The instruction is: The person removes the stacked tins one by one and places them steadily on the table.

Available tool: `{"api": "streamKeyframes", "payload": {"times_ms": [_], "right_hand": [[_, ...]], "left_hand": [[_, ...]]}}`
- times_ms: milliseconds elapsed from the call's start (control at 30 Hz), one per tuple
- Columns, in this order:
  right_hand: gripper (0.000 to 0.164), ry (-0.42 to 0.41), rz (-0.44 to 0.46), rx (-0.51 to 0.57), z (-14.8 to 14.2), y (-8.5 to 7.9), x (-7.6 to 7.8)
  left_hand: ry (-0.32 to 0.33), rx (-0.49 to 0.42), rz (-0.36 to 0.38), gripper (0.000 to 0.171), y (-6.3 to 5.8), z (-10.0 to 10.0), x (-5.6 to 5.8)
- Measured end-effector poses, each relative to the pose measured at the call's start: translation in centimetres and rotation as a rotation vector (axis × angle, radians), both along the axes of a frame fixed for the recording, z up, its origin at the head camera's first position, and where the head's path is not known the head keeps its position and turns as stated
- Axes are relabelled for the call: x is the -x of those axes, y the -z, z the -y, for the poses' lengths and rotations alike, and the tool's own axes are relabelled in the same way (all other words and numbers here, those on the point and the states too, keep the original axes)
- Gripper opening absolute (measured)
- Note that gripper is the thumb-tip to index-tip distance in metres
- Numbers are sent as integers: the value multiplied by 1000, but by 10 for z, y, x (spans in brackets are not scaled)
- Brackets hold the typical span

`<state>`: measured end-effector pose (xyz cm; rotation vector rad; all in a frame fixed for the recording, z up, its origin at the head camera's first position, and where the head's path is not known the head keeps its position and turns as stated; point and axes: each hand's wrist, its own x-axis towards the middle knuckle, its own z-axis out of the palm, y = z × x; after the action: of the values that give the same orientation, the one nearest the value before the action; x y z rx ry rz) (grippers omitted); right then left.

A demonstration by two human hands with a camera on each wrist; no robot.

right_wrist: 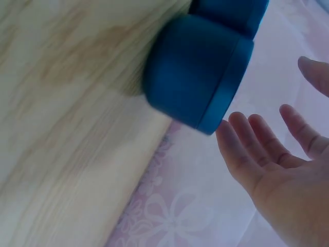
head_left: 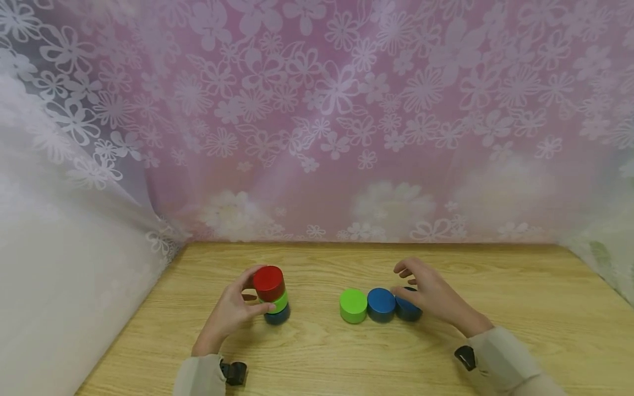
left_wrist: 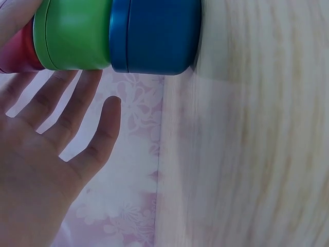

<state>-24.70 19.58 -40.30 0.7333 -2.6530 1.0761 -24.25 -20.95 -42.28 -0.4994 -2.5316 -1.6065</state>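
On the left, a red tin [head_left: 269, 282] tops a stack, with a green tin [head_left: 281, 302] beneath it and a dark blue tin [head_left: 278, 316] on the table. My left hand [head_left: 238, 302] grips this stack from its left side, thumb across the green tin and fingers behind. In the left wrist view, the lower blue tin [left_wrist: 157, 36] is free of the fingers. My right hand [head_left: 436, 294], fingers apart, hovers over a blue tin [head_left: 409, 312] and partly covers it. The right wrist view shows the fingertips close by that tin's lid [right_wrist: 226, 87].
A second blue tin [head_left: 381, 305] and a light green tin [head_left: 353, 306] continue the row to the left of the right hand. All stand on a wooden table [head_left: 317, 363]. Behind the table hangs a pink flowered curtain [head_left: 317, 137], with white cloth [head_left: 74, 264] along the left.
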Motion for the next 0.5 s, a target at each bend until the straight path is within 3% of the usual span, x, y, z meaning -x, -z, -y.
{"api": "streamKeyframes", "payload": {"times_ms": [500], "right_hand": [[27,-18,-79,96,32,-13,6]], "left_hand": [[40,24,60,85,1,2,3]]}}
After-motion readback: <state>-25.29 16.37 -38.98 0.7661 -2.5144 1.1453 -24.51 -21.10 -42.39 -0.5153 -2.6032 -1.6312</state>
